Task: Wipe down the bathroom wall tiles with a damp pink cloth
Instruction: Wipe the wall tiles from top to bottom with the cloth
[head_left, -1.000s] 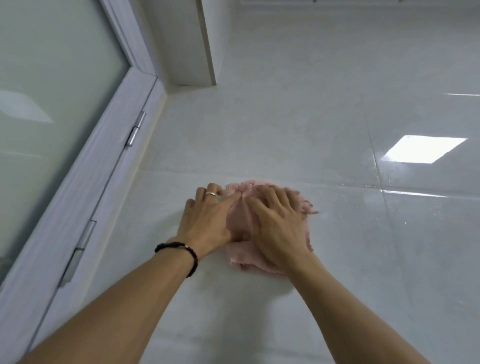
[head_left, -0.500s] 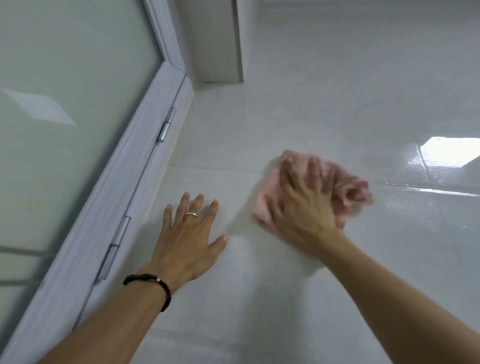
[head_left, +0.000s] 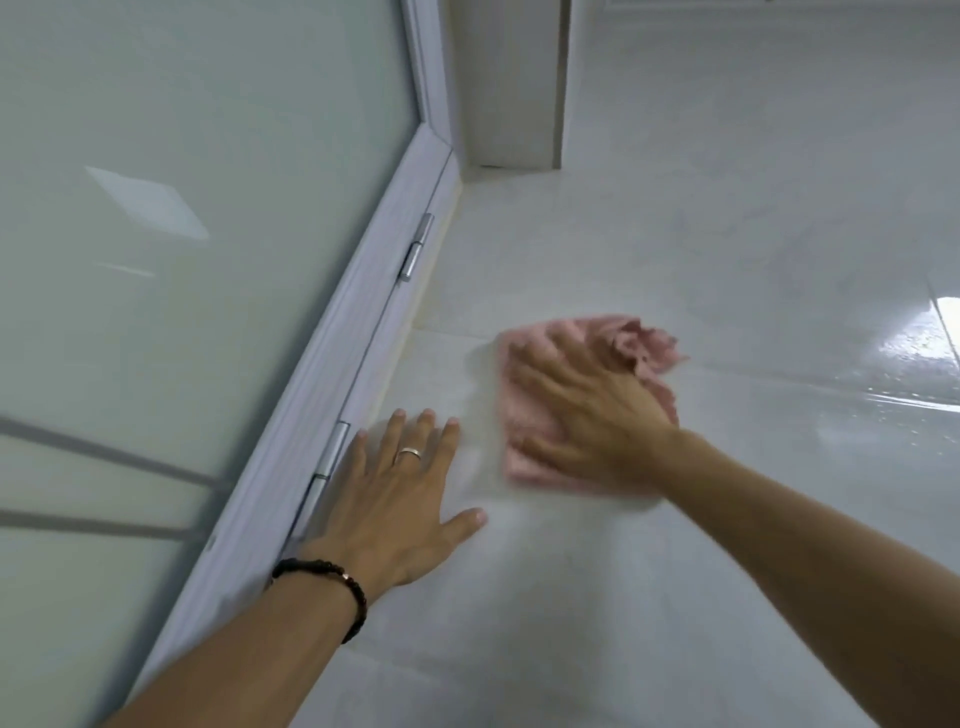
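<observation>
Head view only. Right hand lay flat, fingers spread, palm pressing crumpled pink terry cloth against glossy white wall tile; no clenched grasp, cloth pinned by pressure, likely for broad wiping contact. Left hand released, holding nothing, splayed on tile just right of white-framed frosted glass door, probably bracing body. Cloth sat right of door frame, straddling grout line, edges ragged, bunched, motion-blurred. Wet sheen on tile farther right of door.
</observation>
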